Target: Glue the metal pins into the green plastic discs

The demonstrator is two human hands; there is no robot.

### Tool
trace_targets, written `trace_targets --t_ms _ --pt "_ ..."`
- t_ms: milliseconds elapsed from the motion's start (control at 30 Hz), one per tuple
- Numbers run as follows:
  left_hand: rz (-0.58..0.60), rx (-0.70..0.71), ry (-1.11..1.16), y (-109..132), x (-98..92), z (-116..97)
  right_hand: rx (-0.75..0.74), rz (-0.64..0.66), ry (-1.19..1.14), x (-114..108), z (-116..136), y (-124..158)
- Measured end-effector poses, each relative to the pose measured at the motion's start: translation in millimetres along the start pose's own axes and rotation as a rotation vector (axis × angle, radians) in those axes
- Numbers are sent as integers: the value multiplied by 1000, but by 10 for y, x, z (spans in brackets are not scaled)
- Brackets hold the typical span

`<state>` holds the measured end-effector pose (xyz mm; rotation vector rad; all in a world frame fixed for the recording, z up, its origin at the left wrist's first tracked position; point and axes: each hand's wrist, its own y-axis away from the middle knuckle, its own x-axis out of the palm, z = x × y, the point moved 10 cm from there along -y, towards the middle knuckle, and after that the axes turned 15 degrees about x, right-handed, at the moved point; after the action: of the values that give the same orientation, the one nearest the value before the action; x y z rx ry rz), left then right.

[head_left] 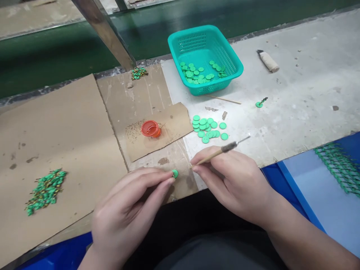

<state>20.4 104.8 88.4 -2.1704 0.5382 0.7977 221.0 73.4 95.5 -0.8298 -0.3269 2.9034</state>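
Presently, a green disc (175, 173) is pinched between thumb and forefinger of the left hand (131, 208), near the front edge of the bench (303, 75); if the grip were slackened, it could be dropped over that edge. A metal-tipped wooden tool (209, 157) is pinched in the right hand (234, 182), its tip directed rightward and away from the front edge; loose discs (203, 121) just beyond could be scattered if that hand were swung low. The red cup (151, 129), stood on a cardboard scrap (173, 120), could be tipped by a careless leftward reach.
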Motion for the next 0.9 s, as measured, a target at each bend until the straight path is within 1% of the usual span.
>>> trace_targets --t_ms 67,233,300,533,633,700,833,900 --pt "5 -4 18 6 2 -1 -21 10 -57 45 17 -45" --pt "7 -36 36 8 12 12 -53 143 -131 240 44 -146" --pt "1 -48 32 8 10 15 -68 170 -147 276 54 -151" --pt "-6 -48 10 16 -23 -11 -109 173 -147 304 75 -124" --pt "-12 -100 -31 37 -32 14 -119 166 -130 309 94 -116" --pt "-9 -112 -31 45 -22 24 -107 181 -118 331 104 -107" --pt "-14 -74 -15 34 -31 23 -51 234 -101 388 123 -91" --pt "-17 -61 -20 27 -46 24 -47 246 -111 394 152 -86"
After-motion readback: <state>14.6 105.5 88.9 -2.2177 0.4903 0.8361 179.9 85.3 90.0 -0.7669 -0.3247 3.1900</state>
